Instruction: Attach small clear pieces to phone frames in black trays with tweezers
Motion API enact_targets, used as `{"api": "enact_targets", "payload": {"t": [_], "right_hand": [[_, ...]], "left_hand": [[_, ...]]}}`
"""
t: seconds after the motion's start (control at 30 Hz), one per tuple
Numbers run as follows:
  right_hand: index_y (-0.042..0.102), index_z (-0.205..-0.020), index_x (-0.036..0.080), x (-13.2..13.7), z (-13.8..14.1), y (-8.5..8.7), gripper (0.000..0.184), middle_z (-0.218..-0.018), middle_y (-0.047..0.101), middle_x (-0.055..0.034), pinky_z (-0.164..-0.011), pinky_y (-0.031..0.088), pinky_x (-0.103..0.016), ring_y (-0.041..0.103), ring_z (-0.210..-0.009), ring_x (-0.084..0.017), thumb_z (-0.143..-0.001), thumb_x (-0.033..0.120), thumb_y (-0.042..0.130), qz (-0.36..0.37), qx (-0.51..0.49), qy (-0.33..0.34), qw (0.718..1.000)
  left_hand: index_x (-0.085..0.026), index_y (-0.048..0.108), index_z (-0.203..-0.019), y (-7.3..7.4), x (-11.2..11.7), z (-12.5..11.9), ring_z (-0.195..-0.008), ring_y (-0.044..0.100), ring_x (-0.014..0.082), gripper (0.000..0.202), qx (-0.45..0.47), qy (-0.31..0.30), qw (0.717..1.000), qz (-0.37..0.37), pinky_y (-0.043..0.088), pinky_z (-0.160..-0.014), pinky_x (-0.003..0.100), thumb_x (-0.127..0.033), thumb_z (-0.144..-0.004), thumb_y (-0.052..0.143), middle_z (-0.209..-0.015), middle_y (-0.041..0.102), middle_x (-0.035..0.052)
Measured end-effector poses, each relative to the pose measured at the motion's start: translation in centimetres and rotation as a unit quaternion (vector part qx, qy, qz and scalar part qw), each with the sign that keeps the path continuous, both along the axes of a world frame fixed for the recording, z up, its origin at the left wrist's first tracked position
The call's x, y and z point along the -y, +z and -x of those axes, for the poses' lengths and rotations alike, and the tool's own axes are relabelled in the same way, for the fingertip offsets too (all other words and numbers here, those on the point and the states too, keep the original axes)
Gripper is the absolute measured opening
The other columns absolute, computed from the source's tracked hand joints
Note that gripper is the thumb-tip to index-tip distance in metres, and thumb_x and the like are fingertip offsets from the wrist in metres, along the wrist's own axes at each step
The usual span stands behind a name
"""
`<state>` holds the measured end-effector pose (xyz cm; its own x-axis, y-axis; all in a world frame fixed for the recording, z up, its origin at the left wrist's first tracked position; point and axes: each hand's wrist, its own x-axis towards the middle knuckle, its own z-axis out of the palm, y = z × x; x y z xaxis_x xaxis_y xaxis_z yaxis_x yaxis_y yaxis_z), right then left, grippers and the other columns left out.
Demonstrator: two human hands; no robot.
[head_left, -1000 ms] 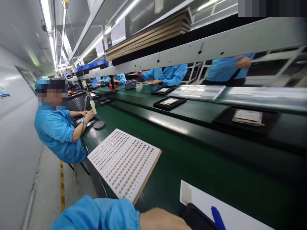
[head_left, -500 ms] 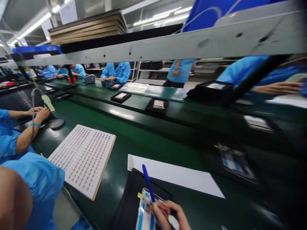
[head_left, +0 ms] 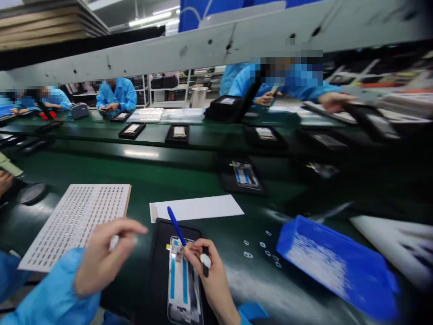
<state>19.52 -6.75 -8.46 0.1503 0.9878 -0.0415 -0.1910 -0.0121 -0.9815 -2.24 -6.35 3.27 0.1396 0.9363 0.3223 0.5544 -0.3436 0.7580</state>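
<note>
My right hand (head_left: 206,275) is closed on a blue pen-like tool (head_left: 176,225), its tip at the top of a phone frame with blue strips (head_left: 182,284). That frame lies in a black tray (head_left: 158,271) on the green bench. My left hand (head_left: 104,253) hovers left of the tray over the corner of a white sheet of small brown parts (head_left: 74,221). Its fingers are curled with a small white thing between them that I cannot name.
A white paper strip (head_left: 199,207) lies behind the tray. A blue bin (head_left: 334,266) sits to the right, with small rings (head_left: 260,248) beside it. Black trays with parts (head_left: 245,176) ride the belt. Other people in blue coats work across (head_left: 117,95) and at the left.
The view has swung right along the bench. My left hand has come into view over the parts sheet. The blue bin and more trays now show on the right.
</note>
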Motion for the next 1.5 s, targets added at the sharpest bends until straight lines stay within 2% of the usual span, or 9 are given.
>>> {"api": "enact_targets", "payload": {"t": [0.1,0.2,0.27,0.43,0.7,0.87,1.17,1.4,1.5], "right_hand": [[0.053,-0.084,0.022,0.0,0.2,-0.1,0.037,-0.077,0.067,-0.0024,-0.068,0.055,-0.031,0.066,-0.070,-0.019,-0.073,0.047,0.078,-0.027,0.006,0.029,0.999],[0.054,-0.083,0.022,0.1,0.4,-0.6,0.030,-0.078,0.066,-0.0029,-0.067,0.055,-0.030,0.065,-0.071,-0.019,-0.077,0.042,0.075,-0.048,0.030,0.056,0.997],[0.055,-0.087,0.022,0.2,0.5,-0.9,0.027,-0.085,0.068,-0.0045,-0.072,0.056,-0.031,0.067,-0.077,-0.020,-0.078,0.039,0.074,-0.049,0.033,0.043,0.997],[0.055,-0.092,0.022,0.3,0.4,-1.1,0.027,-0.090,0.068,-0.0060,-0.076,0.056,-0.033,0.068,-0.081,-0.021,-0.078,0.037,0.073,-0.024,0.019,0.026,0.999],[0.053,-0.092,0.022,0.0,0.8,-1.1,0.020,-0.087,0.066,-0.0032,-0.075,0.054,-0.030,0.066,-0.080,-0.018,-0.083,0.033,0.067,-0.029,-0.002,-0.007,1.000],[0.052,-0.092,0.023,0.2,0.8,-1.1,0.018,-0.085,0.065,-0.0020,-0.072,0.054,-0.029,0.064,-0.078,-0.017,-0.082,0.029,0.065,-0.033,0.016,-0.024,0.999],[0.049,-0.087,0.022,-0.1,0.7,-0.1,0.018,-0.078,0.061,-0.0003,-0.064,0.051,-0.027,0.060,-0.068,-0.015,-0.079,0.028,0.064,-0.036,-0.006,-0.036,0.999],[0.044,-0.083,0.023,-0.1,0.3,0.8,0.019,-0.074,0.057,0.0018,-0.062,0.050,-0.026,0.055,-0.062,-0.012,-0.077,0.024,0.061,-0.072,-0.034,-0.013,0.997],[0.045,-0.085,0.023,0.0,0.4,0.7,0.018,-0.075,0.058,0.0013,-0.061,0.050,-0.026,0.057,-0.063,-0.013,-0.078,0.026,0.062,-0.066,-0.032,-0.017,0.997]], "left_hand": [[-0.018,0.066,-0.116,-4.4,-1.3,-3.3,-0.046,0.050,0.0097,0.036,0.063,-0.090,0.985,0.133,0.041,-0.044,0.019,-0.026,-0.081,0.061,-0.061,0.060,-0.0023],[-0.015,0.067,-0.103,-8.1,-1.2,-5.8,-0.051,0.052,0.0106,0.024,0.129,-0.078,0.973,0.176,0.042,-0.049,0.020,-0.026,-0.086,0.055,-0.064,0.060,0.0001],[-0.014,0.067,-0.090,-9.1,-1.0,-6.1,-0.050,0.050,0.0102,0.023,0.151,-0.047,0.975,0.154,0.042,-0.049,0.020,-0.028,-0.090,0.049,-0.065,0.060,0.0014],[-0.016,0.063,-0.092,-9.4,-0.4,-5.2,-0.045,0.045,0.0070,0.021,0.146,0.019,0.985,0.090,0.038,-0.045,0.017,-0.028,-0.095,0.046,-0.065,0.057,-0.0012],[-0.016,0.063,-0.090,-10.1,0.1,-5.5,-0.045,0.049,0.0072,0.022,0.115,0.015,0.993,-0.002,0.044,-0.047,0.017,-0.034,-0.095,0.051,-0.066,0.058,-0.0013],[-0.017,0.065,-0.091,-10.3,0.2,-5.4,-0.047,0.050,0.0079,0.017,0.092,-0.003,0.995,-0.041,0.045,-0.048,0.018,-0.028,-0.094,0.052,-0.066,0.059,-0.0009],[-0.018,0.065,-0.089,-10.5,0.5,-5.5,-0.050,0.052,0.0084,0.019,0.098,-0.009,0.995,-0.014,0.046,-0.051,0.018,-0.032,-0.094,0.054,-0.067,0.060,-0.0001],[-0.014,0.057,-0.091,-10.1,-0.4,-6.3,-0.040,0.040,0.0049,0.039,0.259,0.050,0.950,0.168,0.033,-0.039,0.015,-0.053,-0.091,0.053,-0.058,0.050,-0.0049],[-0.015,0.057,-0.092,-10.0,-0.5,-6.3,-0.040,0.040,0.0049,0.040,0.272,0.060,0.945,0.172,0.034,-0.039,0.015,-0.055,-0.090,0.053,-0.059,0.050,-0.0048]]}}
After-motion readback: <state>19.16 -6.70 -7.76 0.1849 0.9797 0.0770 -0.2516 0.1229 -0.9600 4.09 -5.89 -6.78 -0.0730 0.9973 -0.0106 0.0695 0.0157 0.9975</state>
